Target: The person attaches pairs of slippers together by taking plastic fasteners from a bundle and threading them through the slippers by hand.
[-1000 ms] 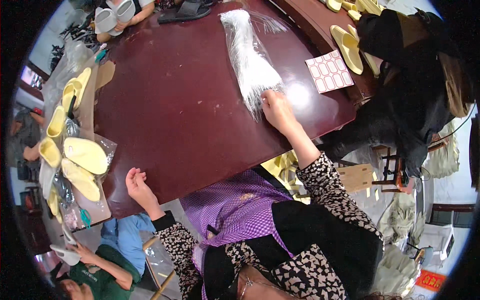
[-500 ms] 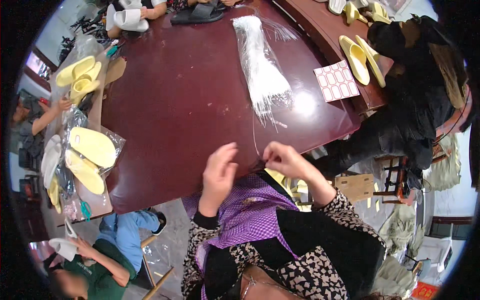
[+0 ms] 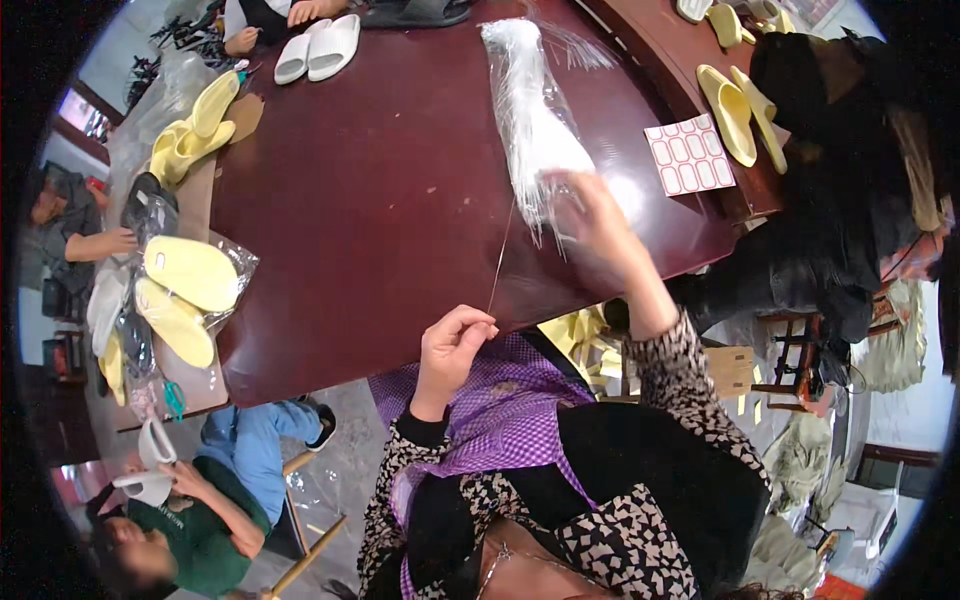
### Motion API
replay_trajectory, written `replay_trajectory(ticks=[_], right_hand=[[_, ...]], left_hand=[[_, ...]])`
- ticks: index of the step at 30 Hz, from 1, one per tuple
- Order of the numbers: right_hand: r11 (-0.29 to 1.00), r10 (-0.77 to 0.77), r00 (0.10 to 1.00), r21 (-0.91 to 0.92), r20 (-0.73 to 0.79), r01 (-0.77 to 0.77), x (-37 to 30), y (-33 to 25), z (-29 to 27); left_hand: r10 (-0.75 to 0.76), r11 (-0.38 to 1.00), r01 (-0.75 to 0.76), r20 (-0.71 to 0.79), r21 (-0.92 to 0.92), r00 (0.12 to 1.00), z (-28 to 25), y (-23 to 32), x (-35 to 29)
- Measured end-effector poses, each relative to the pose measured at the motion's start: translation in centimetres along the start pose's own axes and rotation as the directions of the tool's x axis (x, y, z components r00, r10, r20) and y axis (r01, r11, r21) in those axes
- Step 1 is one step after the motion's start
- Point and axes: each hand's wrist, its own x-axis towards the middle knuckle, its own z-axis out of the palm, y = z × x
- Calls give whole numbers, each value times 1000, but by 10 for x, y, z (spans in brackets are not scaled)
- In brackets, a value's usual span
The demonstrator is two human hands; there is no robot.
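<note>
At the table's near edge, my left hand (image 3: 452, 352) pinches one end of a thin strand (image 3: 499, 262). The strand runs up and away toward a bundle of fine white strands (image 3: 540, 120) in a clear plastic bag. My right hand (image 3: 590, 215) reaches over the loose near end of that bundle. Motion blurs its fingers, so their grip cannot be made out.
A sheet of red-framed labels (image 3: 690, 156) lies right of the bundle. Yellow slippers (image 3: 728, 115) rest on the right-hand ledge, and bagged yellow slippers (image 3: 190, 275) at the left. White slippers (image 3: 318, 50) sit at the far edge. A person in green (image 3: 205, 510) sits lower left.
My right hand has moved from the near table edge forward to the bundle. My left hand has closed on the strand. Across the table, the white slippers have been set down.
</note>
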Motion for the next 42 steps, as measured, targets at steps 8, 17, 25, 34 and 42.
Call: replay_trajectory(ticks=[8,17,25,34,42], right_hand=[[758,22,996,-651,90,42,66,95,53],[879,-227,974,-426,22,215,64,55,40],[799,-317,766,593,559,-102,-26,-152,103],[804,-213,782,560,586,-200,-27,-134,124],[469,58,976,858,208,-211,5,-73,78]], left_hand=[[-195,914,46,-336,-403,922,-47,14,-38],[-113,949,-176,-802,-262,587,-103,48,-118],[-136,859,-201,-588,-471,797,-67,61,-96],[185,970,-16,-700,241,690,-98,78,-99],[736,220,298,-359,929,575,-218,90,-91]])
